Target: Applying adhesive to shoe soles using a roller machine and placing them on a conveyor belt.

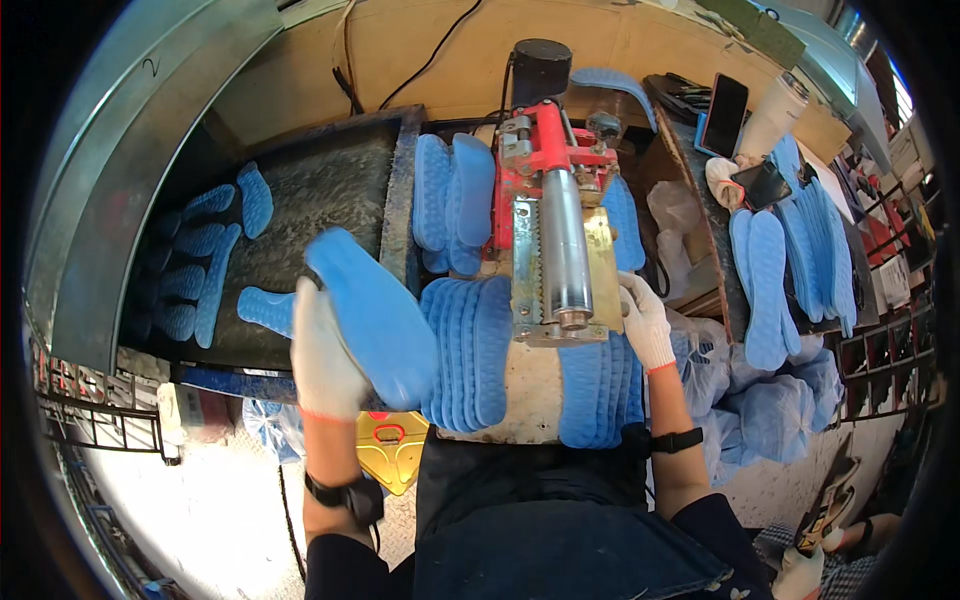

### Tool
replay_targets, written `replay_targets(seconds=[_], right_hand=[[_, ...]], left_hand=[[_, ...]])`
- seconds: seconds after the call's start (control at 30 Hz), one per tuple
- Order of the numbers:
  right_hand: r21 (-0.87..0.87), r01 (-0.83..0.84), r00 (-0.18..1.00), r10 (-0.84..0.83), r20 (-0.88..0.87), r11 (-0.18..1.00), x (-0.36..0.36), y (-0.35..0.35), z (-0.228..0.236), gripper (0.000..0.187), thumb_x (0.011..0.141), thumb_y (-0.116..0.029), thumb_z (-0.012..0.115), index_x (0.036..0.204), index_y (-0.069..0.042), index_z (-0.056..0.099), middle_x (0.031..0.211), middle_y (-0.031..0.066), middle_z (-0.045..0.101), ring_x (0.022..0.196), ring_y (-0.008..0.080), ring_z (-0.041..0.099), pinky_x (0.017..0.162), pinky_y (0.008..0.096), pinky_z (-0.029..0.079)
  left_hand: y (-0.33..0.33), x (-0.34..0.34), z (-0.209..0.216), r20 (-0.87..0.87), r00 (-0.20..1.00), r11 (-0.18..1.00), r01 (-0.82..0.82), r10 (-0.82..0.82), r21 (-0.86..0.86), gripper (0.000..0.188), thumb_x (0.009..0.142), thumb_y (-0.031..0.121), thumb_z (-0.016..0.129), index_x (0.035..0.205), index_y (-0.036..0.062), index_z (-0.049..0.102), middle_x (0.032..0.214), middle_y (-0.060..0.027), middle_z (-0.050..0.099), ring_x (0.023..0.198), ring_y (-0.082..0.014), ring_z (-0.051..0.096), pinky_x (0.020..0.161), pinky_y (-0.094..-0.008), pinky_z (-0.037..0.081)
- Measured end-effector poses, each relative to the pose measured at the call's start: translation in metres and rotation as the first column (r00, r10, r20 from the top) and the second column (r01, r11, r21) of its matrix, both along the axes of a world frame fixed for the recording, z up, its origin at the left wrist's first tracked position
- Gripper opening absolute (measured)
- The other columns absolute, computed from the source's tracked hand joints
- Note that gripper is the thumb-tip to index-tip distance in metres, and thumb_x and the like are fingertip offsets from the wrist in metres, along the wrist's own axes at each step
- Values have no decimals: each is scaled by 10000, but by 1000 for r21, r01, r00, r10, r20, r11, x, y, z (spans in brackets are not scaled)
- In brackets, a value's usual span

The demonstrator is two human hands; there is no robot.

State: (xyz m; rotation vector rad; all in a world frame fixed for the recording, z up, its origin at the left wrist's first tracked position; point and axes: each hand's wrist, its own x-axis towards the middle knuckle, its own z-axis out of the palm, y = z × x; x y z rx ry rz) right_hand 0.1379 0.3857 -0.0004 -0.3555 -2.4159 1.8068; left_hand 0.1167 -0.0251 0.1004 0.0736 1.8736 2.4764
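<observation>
My left hand (326, 362), in a white knit glove, grips a blue insole (375, 315), slightly blurred, beside the black belt. My right hand (648, 322), gloved too, has its fingers curled at the right side of a small press machine (566, 230) with a red frame and a steel roller. Whatever those fingers hold, if anything, is hidden. In front of the machine, overlapping blue insoles lie in a left row (465, 350) and a right row (600, 390) on a pale board (532, 390). More insoles (455, 195) stand piled left of the roller.
Several insoles (210, 270) lie on the dark conveyor belt (320, 185) under a metal hood (150, 130). At right, a side table (712, 240) bears more insoles (768, 280), a phone (725, 115) and a white bottle (775, 115). Filled plastic bags (765, 415) sit below. Another person's hand (798, 575) shows lower right.
</observation>
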Motion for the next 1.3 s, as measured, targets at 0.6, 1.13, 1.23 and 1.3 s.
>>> replay_targets(seconds=[0.6, 1.13, 1.23, 1.3], right_hand=[[-57, 19, 1000, -19, 0, 998, 17, 11, 22, 326, 1026, -102, 487, 1328, -9, 567, 1151, 77, 657, 918, 102, 605, 792, 258, 509], [-31, 73, 997, -71, 43, 997, 43, 13, 42, 343, 1014, -82, 533, 1345, 6, 550, 1099, 70, 672, 895, 90, 595, 775, 229, 489], [-30, 87, 995, -85, 44, 996, 50, 20, 41, 341, 1010, -64, 529, 1343, 4, 549, 1086, 65, 671, 884, 86, 587, 772, 230, 491], [-48, 86, 995, -84, 56, 995, 53, 22, 40, 338, 1008, -53, 519, 1339, 2, 552, 1082, 63, 670, 881, 80, 581, 775, 222, 488]], left_hand=[[-66, -150, -38, 436, 515, 503, -851, 738, 155, 471, 946, 302, 583, 1251, -56, 553, 1186, -181, 654, 1045, -325, 628, 966, -387, 485], [165, -253, -92, -279, 960, -127, -281, -37, -951, 429, 890, 244, 649, 1241, 46, 501, 1043, -127, 666, 974, -295, 670, 770, -437, 532], [172, -255, -108, -484, 867, -266, -498, -119, -826, 388, 894, 125, 597, 1264, 55, 501, 967, -91, 649, 822, -247, 635, 682, -346, 486], [175, -249, -102, -547, 830, -204, -557, -110, -805, 365, 898, 117, 586, 1249, 58, 502, 975, -97, 644, 835, -266, 646, 698, -395, 504]])
